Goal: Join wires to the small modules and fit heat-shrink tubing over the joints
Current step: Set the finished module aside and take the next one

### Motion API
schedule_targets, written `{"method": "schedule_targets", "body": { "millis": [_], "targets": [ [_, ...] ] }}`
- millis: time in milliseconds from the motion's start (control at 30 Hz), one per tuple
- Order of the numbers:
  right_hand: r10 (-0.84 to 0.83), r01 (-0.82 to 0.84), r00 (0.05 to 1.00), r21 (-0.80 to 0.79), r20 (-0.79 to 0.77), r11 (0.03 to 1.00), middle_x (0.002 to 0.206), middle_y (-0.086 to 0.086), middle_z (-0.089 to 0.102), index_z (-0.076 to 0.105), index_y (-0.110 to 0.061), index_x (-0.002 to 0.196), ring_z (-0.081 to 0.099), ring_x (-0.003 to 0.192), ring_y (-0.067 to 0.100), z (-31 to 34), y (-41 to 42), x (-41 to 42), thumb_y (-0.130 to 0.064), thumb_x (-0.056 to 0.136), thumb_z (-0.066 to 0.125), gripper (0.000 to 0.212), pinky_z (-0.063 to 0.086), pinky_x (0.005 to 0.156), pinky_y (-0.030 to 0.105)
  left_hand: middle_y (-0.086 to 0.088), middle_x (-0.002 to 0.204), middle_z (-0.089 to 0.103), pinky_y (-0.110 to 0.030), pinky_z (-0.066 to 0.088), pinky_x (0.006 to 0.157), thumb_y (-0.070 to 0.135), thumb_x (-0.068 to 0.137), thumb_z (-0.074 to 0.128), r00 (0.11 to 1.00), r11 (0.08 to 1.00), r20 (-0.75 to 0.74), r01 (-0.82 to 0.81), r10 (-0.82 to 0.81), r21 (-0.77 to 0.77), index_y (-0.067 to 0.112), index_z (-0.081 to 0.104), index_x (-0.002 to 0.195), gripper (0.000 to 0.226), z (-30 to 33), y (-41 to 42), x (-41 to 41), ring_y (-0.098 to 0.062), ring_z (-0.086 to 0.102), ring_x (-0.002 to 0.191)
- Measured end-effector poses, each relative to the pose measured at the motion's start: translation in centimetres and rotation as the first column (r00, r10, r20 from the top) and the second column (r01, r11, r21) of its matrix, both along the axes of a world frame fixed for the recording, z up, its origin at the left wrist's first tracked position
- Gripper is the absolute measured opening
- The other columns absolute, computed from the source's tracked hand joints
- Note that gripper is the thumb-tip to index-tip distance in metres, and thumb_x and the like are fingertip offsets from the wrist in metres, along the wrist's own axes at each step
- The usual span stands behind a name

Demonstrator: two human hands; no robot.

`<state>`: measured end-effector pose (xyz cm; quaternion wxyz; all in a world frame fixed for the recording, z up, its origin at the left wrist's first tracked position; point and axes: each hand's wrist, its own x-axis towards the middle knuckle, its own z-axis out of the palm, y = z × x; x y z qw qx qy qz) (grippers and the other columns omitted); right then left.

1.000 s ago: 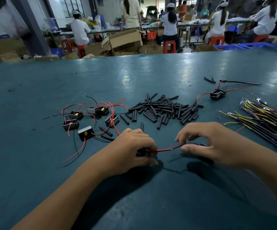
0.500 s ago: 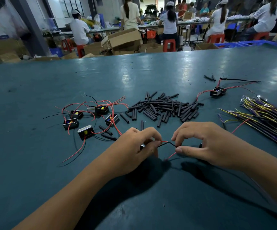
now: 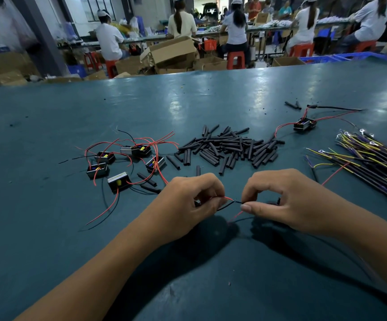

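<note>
Both hands low center over the teal worktop (image 3: 211,98). Left hand (image 3: 187,200) has fingers curled, thumb and forefinger pinching a red wire (image 3: 228,198) at its end; something dark sits inside the grip, cannot tell what. Right hand (image 3: 287,200) has fingers curled, thumb and forefinger pinching a thin black wire (image 3: 238,202). The two wire ends meet in the gap between the hands, just above the worktop. One more red lead and one black lead hang below the joint, touching the worktop.

Left of the hands: five small modules (image 3: 118,181) in a loose cluster, each with red and black leads sprawling out. Sixth module (image 3: 304,124) alone at far right, already wired, red leads and one long black lead running right.

Heat-shrink tubing pile (image 3: 229,147) at center beyond the hands, dozens of short black pieces, too many to count. About six loose pieces lie between pile and module cluster; two more lie far right near the sixth module.

Bundle of yellow-purple wires (image 3: 377,158) with ring terminals on the right edge, count not readable.

Background: five seated workers in white or pale tops with backs turned, red stools, cardboard boxes (image 3: 171,52).
</note>
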<state>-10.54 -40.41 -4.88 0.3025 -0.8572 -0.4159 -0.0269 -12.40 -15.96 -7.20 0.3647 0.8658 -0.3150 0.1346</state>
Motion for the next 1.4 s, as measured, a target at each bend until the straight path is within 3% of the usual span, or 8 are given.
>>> {"method": "schedule_targets", "body": {
  "millis": [267,400,567,700,967,1233,1333,1400],
  "targets": [
    [0.025,-0.025,0.999,-0.010,0.024,1.000,0.073,-0.014,0.063,0.070,-0.024,0.083,0.060,0.071,0.005,0.05,0.20,-0.11,-0.028,0.088,0.073,0.008,0.043,0.067,0.015,0.005,0.079,0.069,-0.022,0.052,0.067,0.013,0.088,0.076,0.994,0.997,0.081,0.073,-0.074,0.021,0.010,0.073,0.089,0.005,0.34,-0.06,0.10,-0.008,0.064,0.071],
    [0.036,-0.035,0.999,-0.049,0.023,0.998,0.071,-0.012,0.060,0.069,-0.023,0.081,0.058,0.070,0.008,0.08,0.17,-0.13,-0.025,0.089,0.074,0.010,0.046,0.066,0.022,0.007,0.078,0.071,-0.015,0.049,0.067,0.022,0.087,0.076,0.995,0.996,0.034,0.092,-0.091,-0.018,0.010,0.076,0.086,0.012,0.46,0.27,0.09,-0.005,0.066,0.072],
    [-0.008,0.008,1.000,0.000,-0.005,1.000,0.067,-0.011,0.060,0.065,-0.023,0.076,0.058,0.068,0.012,-0.01,0.21,-0.33,-0.020,0.089,0.073,0.015,0.046,0.063,0.028,0.011,0.081,0.066,-0.029,0.048,0.074,0.029,0.091,0.072,0.996,0.997,0.065,0.061,-0.064,0.036,0.020,0.074,0.091,0.009,0.58,0.52,0.18,-0.006,0.063,0.076],
    [0.038,-0.037,0.999,-0.026,0.024,0.999,0.070,-0.011,0.059,0.066,-0.019,0.078,0.057,0.068,0.010,0.24,0.18,-0.40,-0.021,0.089,0.073,0.013,0.047,0.065,0.029,0.013,0.081,0.067,-0.014,0.043,0.072,0.018,0.091,0.070,0.999,0.999,0.031,0.025,-0.025,0.024,0.019,0.070,0.092,0.002,0.57,0.33,-0.04,-0.004,0.061,0.077],
    [-0.002,0.002,0.999,0.013,0.054,1.000,0.071,-0.013,0.058,0.068,-0.022,0.082,0.055,0.068,0.009,-0.37,0.31,-0.29,-0.024,0.089,0.073,0.009,0.046,0.064,0.027,0.014,0.080,0.066,-0.007,0.039,0.068,0.012,0.091,0.072,0.998,0.998,0.038,0.048,-0.050,0.044,0.017,0.071,0.090,0.006,0.36,-0.03,-0.13,0.001,0.057,0.072],
    [-0.004,0.002,1.000,0.081,0.021,0.997,0.071,-0.007,0.059,0.071,-0.022,0.084,0.055,0.066,0.016,-0.58,0.53,-0.48,-0.024,0.088,0.074,0.005,0.047,0.063,0.036,0.003,0.086,0.067,-0.020,0.047,0.072,0.010,0.091,0.071,0.989,0.988,-0.048,0.143,-0.140,0.060,0.011,0.074,0.091,0.003,0.48,0.00,-0.08,-0.014,0.063,0.077],
    [0.036,-0.037,0.999,0.077,0.023,0.996,0.072,-0.008,0.059,0.071,-0.021,0.085,0.054,0.066,0.014,-0.44,0.63,-0.67,-0.025,0.088,0.072,0.006,0.047,0.063,0.032,0.003,0.087,0.068,-0.015,0.043,0.074,0.008,0.091,0.071,0.993,0.992,-0.048,0.109,-0.106,0.070,0.011,0.074,0.096,0.007,0.38,0.05,-0.20,-0.010,0.062,0.079],
    [0.063,-0.064,0.998,0.065,0.023,0.996,0.073,-0.009,0.059,0.071,-0.020,0.086,0.056,0.067,0.012,-0.32,0.60,-0.70,-0.025,0.089,0.072,0.006,0.047,0.064,0.026,0.008,0.086,0.068,-0.021,0.048,0.072,0.008,0.093,0.068,0.996,0.997,-0.080,0.048,-0.044,0.053,0.016,0.071,0.099,0.011,0.33,0.11,-0.28,-0.011,0.062,0.079]
  ]
}}
